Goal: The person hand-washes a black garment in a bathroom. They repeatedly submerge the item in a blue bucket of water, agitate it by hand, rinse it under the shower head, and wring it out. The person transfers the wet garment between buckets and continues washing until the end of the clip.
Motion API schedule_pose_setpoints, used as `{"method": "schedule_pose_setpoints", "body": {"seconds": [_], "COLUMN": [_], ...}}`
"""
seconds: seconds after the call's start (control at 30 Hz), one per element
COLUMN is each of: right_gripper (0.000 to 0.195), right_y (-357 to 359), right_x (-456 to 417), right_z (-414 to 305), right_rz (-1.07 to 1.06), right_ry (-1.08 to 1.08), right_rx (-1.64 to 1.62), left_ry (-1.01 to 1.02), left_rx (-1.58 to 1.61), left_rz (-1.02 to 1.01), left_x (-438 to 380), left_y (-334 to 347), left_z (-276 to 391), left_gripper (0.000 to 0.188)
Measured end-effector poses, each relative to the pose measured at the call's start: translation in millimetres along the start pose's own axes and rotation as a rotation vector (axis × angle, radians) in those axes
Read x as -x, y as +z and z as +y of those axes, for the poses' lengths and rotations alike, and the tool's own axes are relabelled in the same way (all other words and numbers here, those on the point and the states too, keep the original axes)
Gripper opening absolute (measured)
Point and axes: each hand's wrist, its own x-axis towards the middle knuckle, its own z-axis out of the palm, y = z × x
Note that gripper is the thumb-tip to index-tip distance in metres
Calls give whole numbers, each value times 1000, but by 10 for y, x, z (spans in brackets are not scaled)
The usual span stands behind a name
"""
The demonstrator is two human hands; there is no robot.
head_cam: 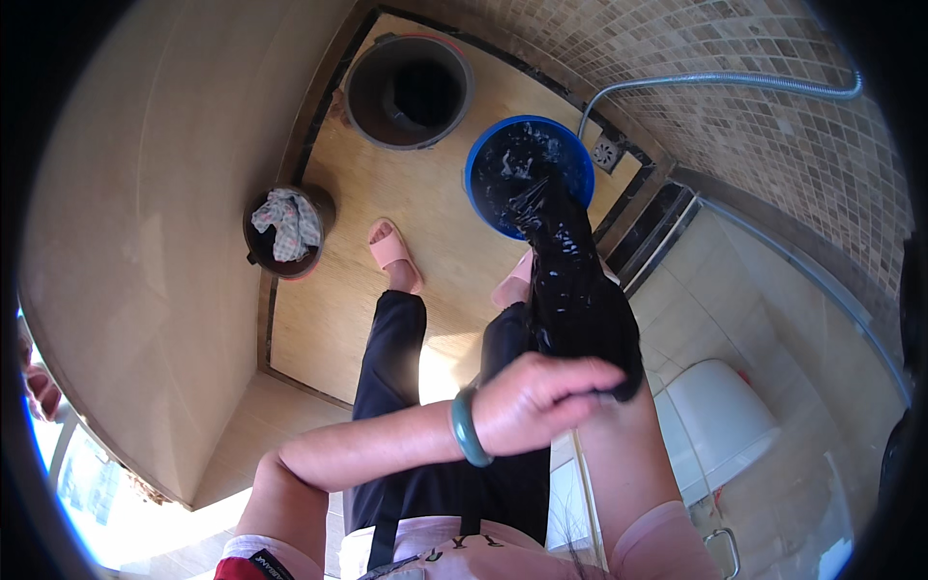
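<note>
A soaked black cloth (573, 290) hangs from my hands, its lower end dipping into a blue bucket (476, 145) of dark water. My left hand (544, 402), with a green bangle (467, 428) at the wrist, reaches across to the cloth's top edge; it is blurred and its grip is not clear. Behind the cloth's upper end lies my right hand (612, 406), mostly hidden, its arm rising from the lower right. Which fingers carry the cloth cannot be told.
A large grey-brown bucket (353, 116) holds something black. At the left, a smaller bucket (250, 243) holds a patterned cloth (290, 225). A metal hose (718, 78) runs along the mosaic wall near a floor drain (605, 154). A white bin-like object (718, 420) stands at the right.
</note>
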Motion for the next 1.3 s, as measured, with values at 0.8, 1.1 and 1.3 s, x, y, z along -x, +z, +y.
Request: {"method": "schedule_pose_setpoints", "body": {"seconds": [0.8,1.1,1.3], "right_gripper": [20,22,19], "right_y": [-294,-129,53], "right_x": [155,-321,165], "right_z": [-345,-198,-590], "right_rz": [133,250,190], "right_ry": [7,128,33], "right_rx": [332,101,-62], "left_ry": [-617,-221,-480], "left_rx": [-479,-100,-655], "left_rz": [693,370,690], "left_x": [-401,-494,-628], "left_y": [-1708,-792,-1290], "left_z": [-1587,-1105,-1130], "left_gripper": [42,29,36]}}
